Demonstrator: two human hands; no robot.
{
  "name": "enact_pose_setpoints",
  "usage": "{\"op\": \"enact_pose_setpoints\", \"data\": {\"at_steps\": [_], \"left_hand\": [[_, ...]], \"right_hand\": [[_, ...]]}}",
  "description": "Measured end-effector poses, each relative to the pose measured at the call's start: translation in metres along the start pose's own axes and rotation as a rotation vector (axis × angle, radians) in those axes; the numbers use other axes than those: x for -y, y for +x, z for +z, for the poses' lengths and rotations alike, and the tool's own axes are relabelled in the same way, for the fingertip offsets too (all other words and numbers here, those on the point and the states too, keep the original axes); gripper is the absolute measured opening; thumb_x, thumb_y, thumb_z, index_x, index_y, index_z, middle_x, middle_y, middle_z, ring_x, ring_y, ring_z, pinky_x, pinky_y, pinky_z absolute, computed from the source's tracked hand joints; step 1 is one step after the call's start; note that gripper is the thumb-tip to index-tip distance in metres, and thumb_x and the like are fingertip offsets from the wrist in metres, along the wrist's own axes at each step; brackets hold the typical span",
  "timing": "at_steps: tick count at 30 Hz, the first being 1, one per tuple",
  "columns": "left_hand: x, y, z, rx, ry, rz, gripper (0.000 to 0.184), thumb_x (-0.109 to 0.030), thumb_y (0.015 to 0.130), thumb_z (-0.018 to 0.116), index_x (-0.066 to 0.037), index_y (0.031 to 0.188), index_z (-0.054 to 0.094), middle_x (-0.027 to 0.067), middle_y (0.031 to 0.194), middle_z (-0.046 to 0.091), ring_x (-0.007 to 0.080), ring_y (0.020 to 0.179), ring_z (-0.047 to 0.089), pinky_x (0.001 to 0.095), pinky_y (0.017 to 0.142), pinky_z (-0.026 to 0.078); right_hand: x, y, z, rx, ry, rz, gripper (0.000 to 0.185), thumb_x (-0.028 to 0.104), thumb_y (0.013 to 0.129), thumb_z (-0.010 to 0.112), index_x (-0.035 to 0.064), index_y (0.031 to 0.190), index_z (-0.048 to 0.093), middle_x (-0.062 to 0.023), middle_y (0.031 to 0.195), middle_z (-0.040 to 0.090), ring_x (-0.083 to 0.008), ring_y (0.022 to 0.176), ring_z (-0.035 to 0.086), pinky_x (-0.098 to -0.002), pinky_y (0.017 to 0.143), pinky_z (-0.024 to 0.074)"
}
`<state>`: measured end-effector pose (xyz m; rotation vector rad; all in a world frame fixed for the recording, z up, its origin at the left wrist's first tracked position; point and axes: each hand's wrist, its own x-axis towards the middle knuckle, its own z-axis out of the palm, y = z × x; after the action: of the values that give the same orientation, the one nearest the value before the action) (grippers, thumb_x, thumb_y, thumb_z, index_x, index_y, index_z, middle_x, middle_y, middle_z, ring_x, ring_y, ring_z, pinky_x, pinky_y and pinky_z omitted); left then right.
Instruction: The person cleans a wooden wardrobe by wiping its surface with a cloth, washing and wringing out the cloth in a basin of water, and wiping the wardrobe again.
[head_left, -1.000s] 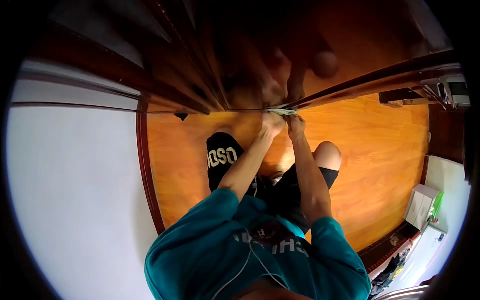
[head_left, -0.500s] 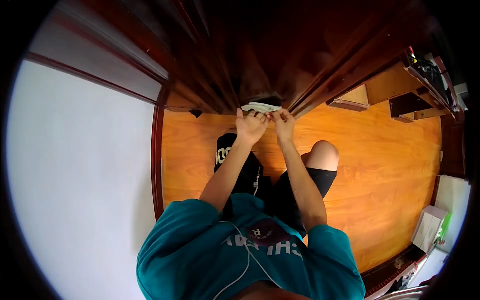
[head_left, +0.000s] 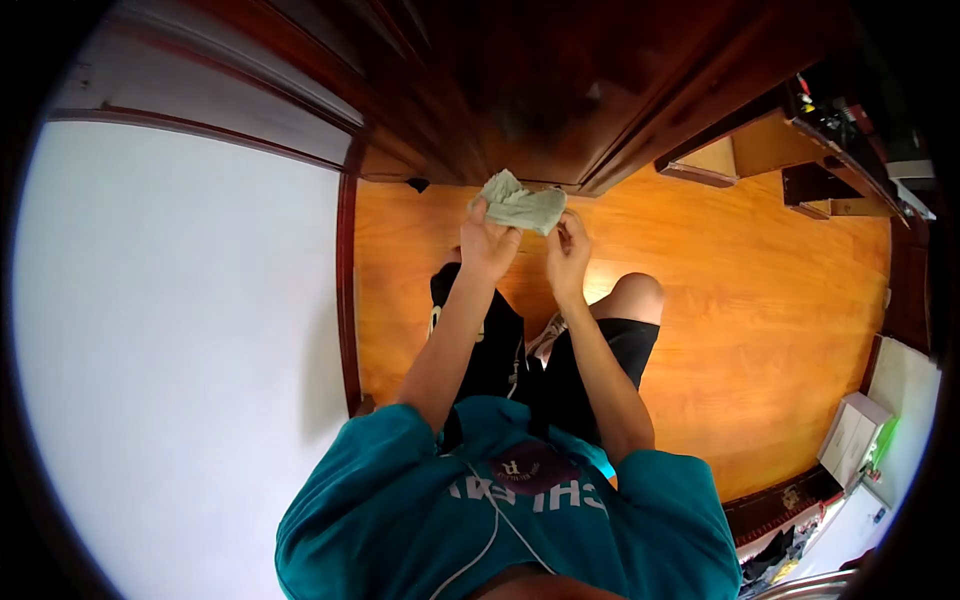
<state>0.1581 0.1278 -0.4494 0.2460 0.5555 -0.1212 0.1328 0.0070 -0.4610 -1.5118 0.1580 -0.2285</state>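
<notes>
A pale grey-green folded cloth is stretched between my two hands in front of the dark wooden door. My left hand grips its left end, with the thumb on top and the fingers underneath. At the right corner, my right hand pinches the edge between thumb and fingertips. The upper left part of the cloth looks crumpled, while the lower edge lies fairly straight. Some of the left fingers are hidden below the fabric.
The glossy dark wooden door rises just beyond my hands. A white wall runs along the left. Wooden shelving stands at the right, and a white box is at the lower right. Orange wooden floor surrounds my bent knees.
The cloth has tilted up and opened out, so more of its face shows. My left thumb has come over it. The view has shifted slightly.
</notes>
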Motion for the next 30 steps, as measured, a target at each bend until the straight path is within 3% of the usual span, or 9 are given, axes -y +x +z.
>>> {"op": "enact_pose_setpoints", "data": {"at_steps": [2,4,9,11,17,22,25,29,30], "left_hand": [[-0.013,-0.025,0.02,-0.005,0.004,-0.015,0.036,-0.026,0.1,0.031,-0.002,0.126,0.042,0.0125,0.127,0.049,0.0291,0.115,0.048,0.0431,0.1,0.039],[-0.025,-0.052,0.037,0.1,-0.202,-0.052,0.033,-0.021,0.097,0.038,-0.001,0.123,0.044,0.0134,0.124,0.052,0.0298,0.114,0.05,0.0438,0.099,0.041],[-0.052,-0.126,0.083,0.212,-0.284,-0.047,0.028,-0.014,0.092,0.047,-0.001,0.117,0.048,0.0138,0.12,0.054,0.0297,0.11,0.053,0.0443,0.097,0.043],[-0.061,-0.16,0.115,-0.024,-0.129,0.039,0.027,-0.018,0.095,0.042,-0.003,0.117,0.048,0.0117,0.12,0.055,0.0274,0.111,0.052,0.0437,0.096,0.044],[-0.082,-0.251,0.163,-0.136,-0.056,0.092,0.035,-0.029,0.1,0.029,-0.007,0.12,0.047,0.0072,0.122,0.053,0.026,0.113,0.05,0.0412,0.1,0.04],[-0.114,-0.307,0.19,-0.086,-0.109,0.04,0.036,-0.029,0.101,0.028,-0.007,0.123,0.046,0.0073,0.124,0.052,0.0255,0.115,0.049,0.0395,0.103,0.037],[-0.121,-0.333,0.195,-0.064,-0.12,0.002,0.038,-0.03,0.101,0.027,-0.007,0.126,0.044,0.0085,0.127,0.05,0.0253,0.118,0.046,0.0392,0.104,0.036],[-0.12,-0.358,0.215,0.008,-0.063,-0.106,0.042,-0.032,0.101,0.024,-0.005,0.129,0.041,0.0115,0.134,0.044,0.0262,0.124,0.041,0.0397,0.107,0.031],[-0.117,-0.361,0.221,0.015,-0.048,-0.134,0.042,-0.032,0.101,0.024,-0.005,0.129,0.041,0.0115,0.134,0.044,0.0262,0.124,0.041,0.0397,0.107,0.031]], "right_hand": [[0.034,-0.012,0.004,0.023,-0.02,0.007,0.008,-0.006,0.086,0.05,-0.0052,0.092,0.056,-0.0029,0.086,0.052,-0.0084,0.075,0.048,-0.0195,0.064,0.0382],[0.067,-0.026,0.01,0.078,0.098,0.112,0.013,-0.005,0.09,0.05,-0.0032,0.1,0.058,-0.002,0.097,0.056,-0.0084,0.087,0.052,-0.0198,0.08,0.0402],[0.151,-0.056,0.019,0.112,0.098,0.182,0.01,-0.004,0.089,0.048,-0.0054,0.096,0.056,-0.0031,0.091,0.053,-0.0087,0.081,0.05,-0.0194,0.073,0.0394],[0.181,-0.063,0.02,0.141,0.092,0.171,0.01,-0.004,0.09,0.048,-0.0052,0.096,0.056,-0.003,0.091,0.054,-0.0084,0.08,0.05,-0.0193,0.073,0.0394],[0.27,-0.105,0.028,0.17,0.08,0.263,0.013,0.0,0.091,0.051,-0.0041,0.102,0.058,-0.0003,0.091,0.059,-0.0056,0.083,0.053,-0.0174,0.073,0.0404],[0.329,-0.134,0.044,0.224,0.05,0.143,0.015,0.001,0.091,0.052,-0.0045,0.103,0.059,-0.0009,0.091,0.06,-0.006,0.081,0.053,-0.018,0.072,0.0415],[0.352,-0.158,0.042,0.241,0.062,0.29,0.014,0.005,0.092,0.05,-0.0018,0.103,0.058,-0.0034,0.086,0.061,-0.0069,0.072,0.055,-0.0204,0.061,0.0442],[0.37,-0.191,0.042,0.156,0.147,0.219,0.015,0.008,0.093,0.052,-0.0018,0.102,0.058,-0.0048,0.087,0.063,-0.0081,0.073,0.058,-0.0211,0.06,0.0449],[0.377,-0.199,0.035,0.174,0.172,0.307,0.015,0.01,0.093,0.052,-0.0018,0.102,0.058,-0.0057,0.086,0.064,-0.0092,0.074,0.059,-0.0215,0.061,0.0448]]}}
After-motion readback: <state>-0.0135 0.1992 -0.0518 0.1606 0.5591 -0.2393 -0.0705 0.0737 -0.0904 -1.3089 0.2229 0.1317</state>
